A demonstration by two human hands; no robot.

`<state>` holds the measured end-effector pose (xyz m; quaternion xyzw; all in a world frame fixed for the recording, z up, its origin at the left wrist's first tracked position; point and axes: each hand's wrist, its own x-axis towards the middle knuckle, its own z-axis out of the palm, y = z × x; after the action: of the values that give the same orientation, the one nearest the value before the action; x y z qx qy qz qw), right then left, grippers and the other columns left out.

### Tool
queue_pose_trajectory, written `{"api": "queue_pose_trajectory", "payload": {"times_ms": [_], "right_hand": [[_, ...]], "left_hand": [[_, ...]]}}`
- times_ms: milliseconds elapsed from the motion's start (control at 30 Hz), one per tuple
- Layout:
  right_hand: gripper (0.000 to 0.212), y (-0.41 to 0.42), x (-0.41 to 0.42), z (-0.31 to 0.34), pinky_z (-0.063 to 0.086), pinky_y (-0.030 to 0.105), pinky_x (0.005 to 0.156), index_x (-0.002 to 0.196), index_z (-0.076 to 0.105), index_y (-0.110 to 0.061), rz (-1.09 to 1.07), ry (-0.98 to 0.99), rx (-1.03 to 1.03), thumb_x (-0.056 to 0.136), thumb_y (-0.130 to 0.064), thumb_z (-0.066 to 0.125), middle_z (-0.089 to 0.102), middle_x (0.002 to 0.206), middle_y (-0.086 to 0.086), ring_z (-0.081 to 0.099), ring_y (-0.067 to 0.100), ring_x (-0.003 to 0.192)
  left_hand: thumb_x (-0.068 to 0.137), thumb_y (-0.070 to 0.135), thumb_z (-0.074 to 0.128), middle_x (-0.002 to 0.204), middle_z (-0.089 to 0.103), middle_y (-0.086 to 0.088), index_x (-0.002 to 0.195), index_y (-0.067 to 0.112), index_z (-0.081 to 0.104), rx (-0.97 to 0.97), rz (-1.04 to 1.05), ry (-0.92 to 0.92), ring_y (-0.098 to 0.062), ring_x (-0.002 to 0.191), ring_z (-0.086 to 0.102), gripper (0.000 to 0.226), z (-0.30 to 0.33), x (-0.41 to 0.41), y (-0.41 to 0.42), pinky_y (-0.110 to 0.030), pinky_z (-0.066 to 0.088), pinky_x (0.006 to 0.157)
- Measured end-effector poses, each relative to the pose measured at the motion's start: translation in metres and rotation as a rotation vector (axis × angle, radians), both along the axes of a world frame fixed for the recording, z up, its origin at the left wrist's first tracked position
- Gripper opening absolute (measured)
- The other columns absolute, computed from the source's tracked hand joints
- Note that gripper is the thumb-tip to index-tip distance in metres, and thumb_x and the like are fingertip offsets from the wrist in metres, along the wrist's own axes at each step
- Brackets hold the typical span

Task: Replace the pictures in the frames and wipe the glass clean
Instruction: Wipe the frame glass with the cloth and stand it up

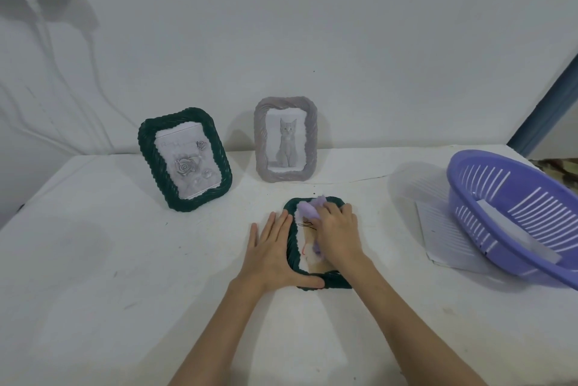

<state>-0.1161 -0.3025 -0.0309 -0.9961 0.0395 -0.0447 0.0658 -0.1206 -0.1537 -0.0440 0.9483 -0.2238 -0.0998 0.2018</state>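
Wiping step underway on the flat green frame [292, 255], which is lying face-up on the white counter [125, 260] near the front edge, in front of the two standing frames.

Right hand [339, 234] is pressing a lilac cloth [309, 209] onto the glass, fingers curled over it, cloth bunching out past the fingertips and under the palm. Left hand [275, 252] is lying flat, fingers straight, along the frame's left side, thumb hooking across the bottom edge, holding nothing, just bracing.

Risks, as a judgement: frame could be sliding on the smooth counter if the left hand is easing off while the right is pushing. Pressing too hard may be stressing the glass or shifting the picture under it. Bunched cloth is covering little area, so corners by the braided rim could be getting missed or smeared.

Frame looks: dark green, rope-twist border, rounded corners, portrait format. Picture inside is tan and white with thin dark and red lines; mostly hidden by the hands, subject cannot be told.

Behind: green frame with roses [185, 158] and grey frame with cat [285, 139], both leaning upright by the wall. Purple basket [513, 213] is sitting on sheets of paper [444, 232] at right.
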Motion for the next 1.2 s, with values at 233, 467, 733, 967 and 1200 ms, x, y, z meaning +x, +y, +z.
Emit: {"api": "queue_pose_trajectory", "payload": {"times_ms": [233,467,733,967,1200], "right_hand": [[0.084,-0.006,-0.018,0.000,0.043,0.032,0.060,0.096,0.062,-0.004,-0.032,-0.089,-0.068,0.021,-0.023,0.092,0.064,0.087,0.009,0.055,0.029,0.075],[0.035,-0.008,-0.023,-0.002,0.044,0.027,0.069,0.117,0.057,-0.020,0.379,-0.192,0.186,0.081,-0.024,0.054,0.067,0.110,-0.001,0.049,0.019,0.070],[0.029,-0.053,-0.013,-0.001,0.038,0.035,0.084,0.119,0.061,-0.020,0.242,-0.164,0.098,0.095,-0.022,0.045,0.058,0.129,-0.002,0.039,0.024,0.090],[0.034,-0.024,-0.017,-0.002,0.023,0.027,0.085,0.123,0.058,-0.023,0.462,-0.072,0.182,0.093,-0.030,0.044,0.052,0.134,-0.010,0.038,0.021,0.098],[0.044,-0.049,-0.061,-0.002,0.026,0.020,0.077,0.106,0.067,-0.023,0.524,-0.081,0.214,0.088,-0.037,0.031,0.060,0.120,-0.018,0.034,0.015,0.086]], "left_hand": [[0.051,0.080,0.061,0.156,-0.015,0.010,0.146,0.019,-0.012,-0.011,0.024,0.014,-0.009,0.142,-0.020,0.135,0.001,-0.001,-0.001,-0.045,-0.012,0.116],[0.054,0.074,0.066,0.152,-0.028,0.006,0.143,0.021,-0.024,0.040,-0.063,0.083,-0.012,0.137,-0.031,0.137,0.006,0.003,0.003,-0.044,-0.019,0.114],[0.043,0.084,0.057,0.154,-0.022,0.006,0.145,0.015,-0.018,0.014,-0.017,0.000,-0.009,0.139,-0.026,0.144,0.001,-0.003,0.002,-0.041,-0.017,0.115],[0.031,0.095,0.039,0.155,-0.018,0.006,0.145,0.018,-0.016,-0.017,-0.023,-0.060,-0.003,0.138,-0.024,0.148,-0.005,-0.001,0.003,-0.038,-0.016,0.115],[0.027,0.094,0.044,0.156,-0.016,0.006,0.146,0.015,-0.014,0.006,-0.007,-0.049,-0.008,0.141,-0.021,0.154,-0.004,-0.001,0.001,-0.039,-0.014,0.116]]}}
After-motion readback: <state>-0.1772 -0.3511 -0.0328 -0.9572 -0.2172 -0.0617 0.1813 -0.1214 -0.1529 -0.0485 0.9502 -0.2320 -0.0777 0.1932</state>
